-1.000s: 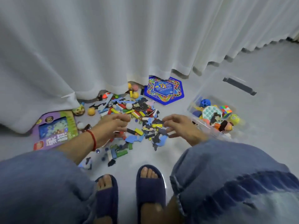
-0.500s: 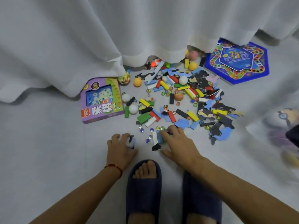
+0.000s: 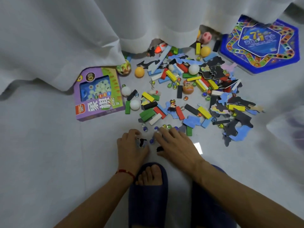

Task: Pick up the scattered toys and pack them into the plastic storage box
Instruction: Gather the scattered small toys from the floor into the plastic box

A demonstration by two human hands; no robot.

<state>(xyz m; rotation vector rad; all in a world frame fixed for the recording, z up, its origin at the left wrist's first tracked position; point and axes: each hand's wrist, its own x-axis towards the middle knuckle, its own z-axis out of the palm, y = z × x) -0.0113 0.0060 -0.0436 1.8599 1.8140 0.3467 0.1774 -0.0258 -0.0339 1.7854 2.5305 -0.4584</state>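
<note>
Scattered toys [image 3: 185, 89] cover the floor: coloured wooden blocks, foam puzzle pieces, marbles, balls and a small figure [image 3: 171, 105]. My left hand [image 3: 131, 145] lies at the pile's near edge, its fingers curled round a small black-and-white piece [image 3: 141, 142]. My right hand [image 3: 176, 143] lies beside it, fingers spread flat on the floor over some marbles [image 3: 165, 127], with a black piece [image 3: 160, 148] by the thumb. The plastic storage box shows only as a blurred translucent shape [image 3: 287, 127] at the right edge.
A purple game box [image 3: 98, 96] lies left of the pile and a blue hexagonal board game [image 3: 261, 45] at the back right. A white curtain [image 3: 115, 30] hangs over the far toys. My slippered feet [image 3: 148, 186] stand just behind my hands.
Both hands drew back from the middle of the pile to its near edge. My left hand picked up the black-and-white piece. The view swung left, away from the box.
</note>
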